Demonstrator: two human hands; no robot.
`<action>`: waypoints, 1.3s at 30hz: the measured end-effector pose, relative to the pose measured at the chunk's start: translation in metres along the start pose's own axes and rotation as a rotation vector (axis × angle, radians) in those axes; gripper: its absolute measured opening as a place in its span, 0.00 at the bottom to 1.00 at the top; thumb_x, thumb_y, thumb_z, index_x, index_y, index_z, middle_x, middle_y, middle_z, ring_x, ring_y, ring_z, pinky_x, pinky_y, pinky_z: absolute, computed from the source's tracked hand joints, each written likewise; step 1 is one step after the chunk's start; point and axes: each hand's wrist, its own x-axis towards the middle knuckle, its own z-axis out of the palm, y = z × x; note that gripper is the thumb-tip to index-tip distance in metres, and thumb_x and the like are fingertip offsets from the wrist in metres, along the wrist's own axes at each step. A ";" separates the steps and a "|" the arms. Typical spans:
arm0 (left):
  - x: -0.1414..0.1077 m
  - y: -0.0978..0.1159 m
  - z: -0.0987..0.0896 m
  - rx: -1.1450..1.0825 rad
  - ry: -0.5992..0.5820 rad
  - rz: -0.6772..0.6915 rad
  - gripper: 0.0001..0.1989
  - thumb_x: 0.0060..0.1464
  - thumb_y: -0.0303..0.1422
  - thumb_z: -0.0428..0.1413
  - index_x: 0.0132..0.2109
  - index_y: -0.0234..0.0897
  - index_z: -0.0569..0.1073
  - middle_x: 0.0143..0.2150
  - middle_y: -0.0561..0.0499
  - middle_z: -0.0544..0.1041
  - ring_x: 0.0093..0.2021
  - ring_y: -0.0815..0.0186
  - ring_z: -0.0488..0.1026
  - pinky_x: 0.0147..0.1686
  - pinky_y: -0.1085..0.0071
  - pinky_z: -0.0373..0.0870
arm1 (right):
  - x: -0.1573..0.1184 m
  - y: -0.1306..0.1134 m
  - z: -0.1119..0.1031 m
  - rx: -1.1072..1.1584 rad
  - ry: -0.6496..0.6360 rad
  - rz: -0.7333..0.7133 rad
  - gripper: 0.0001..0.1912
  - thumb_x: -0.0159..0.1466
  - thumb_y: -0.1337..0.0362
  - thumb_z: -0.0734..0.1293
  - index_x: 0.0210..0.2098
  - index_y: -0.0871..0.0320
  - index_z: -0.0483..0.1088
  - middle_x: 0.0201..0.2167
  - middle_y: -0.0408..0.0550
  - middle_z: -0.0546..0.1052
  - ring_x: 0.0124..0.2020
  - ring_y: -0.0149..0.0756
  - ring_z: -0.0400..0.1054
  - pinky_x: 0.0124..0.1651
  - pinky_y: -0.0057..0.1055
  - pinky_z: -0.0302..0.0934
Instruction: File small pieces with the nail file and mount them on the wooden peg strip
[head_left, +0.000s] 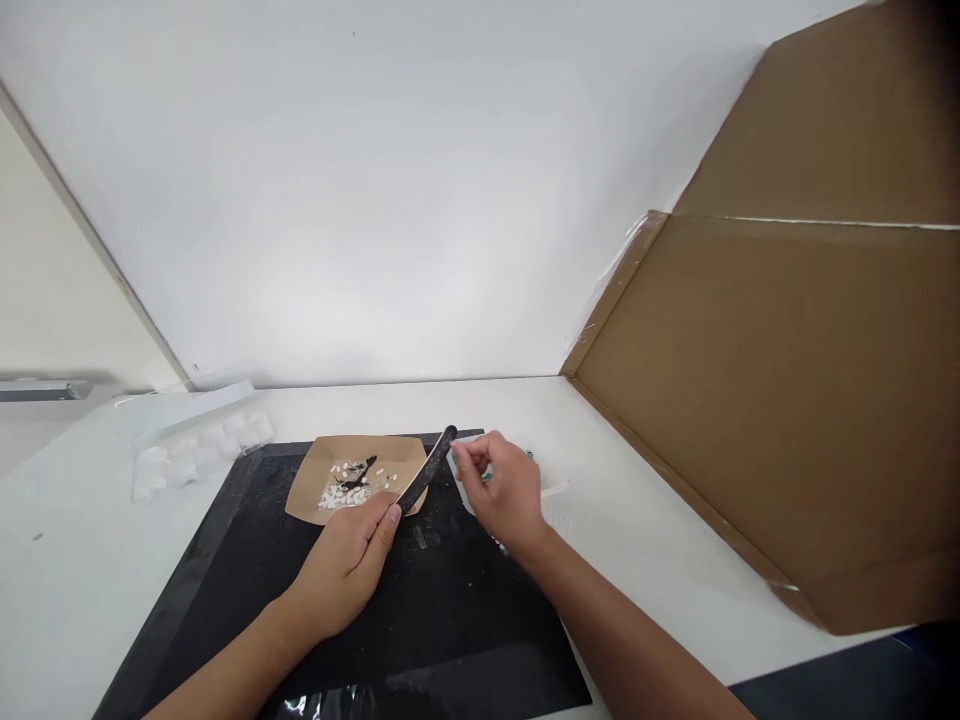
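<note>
My left hand [349, 570] grips the lower end of a black nail file [429, 470] with a pale edge and a rounded tip, held tilted up to the right. Close to the file's upper end, my right hand [504, 490] is closed in a pinch. Whatever lies between its fingertips is too small to make out. Behind my left hand stands a brown paper tray [306, 490], holding many small white pieces [341, 497] and some black scraps [360, 475].
Under the tray lies a black mat [420, 620] on the white table [60, 590]. A clear plastic bag [202, 440] with white contents is at the left. Partly hidden behind my right hand are clear and green items. A large cardboard panel [787, 400] borders the right side.
</note>
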 end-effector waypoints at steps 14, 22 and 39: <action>-0.002 -0.010 0.005 -0.123 0.045 -0.054 0.22 0.74 0.46 0.41 0.33 0.40 0.63 0.25 0.56 0.65 0.25 0.66 0.65 0.28 0.69 0.62 | -0.013 -0.006 0.010 0.028 -0.138 -0.233 0.17 0.74 0.54 0.63 0.30 0.54 0.68 0.23 0.41 0.77 0.25 0.33 0.69 0.36 0.33 0.57; -0.001 -0.009 0.006 -0.126 0.027 -0.065 0.23 0.74 0.48 0.40 0.35 0.40 0.65 0.24 0.57 0.63 0.24 0.66 0.65 0.28 0.69 0.62 | -0.004 0.002 0.003 -0.007 -0.114 -0.158 0.16 0.73 0.55 0.64 0.31 0.54 0.67 0.23 0.42 0.76 0.26 0.34 0.69 0.34 0.32 0.58; -0.002 -0.012 0.007 -0.107 0.047 -0.036 0.22 0.74 0.46 0.41 0.33 0.40 0.63 0.25 0.56 0.65 0.25 0.66 0.65 0.30 0.68 0.61 | -0.015 -0.007 0.010 0.057 -0.144 -0.299 0.16 0.73 0.55 0.65 0.30 0.54 0.69 0.22 0.41 0.75 0.24 0.32 0.68 0.35 0.31 0.57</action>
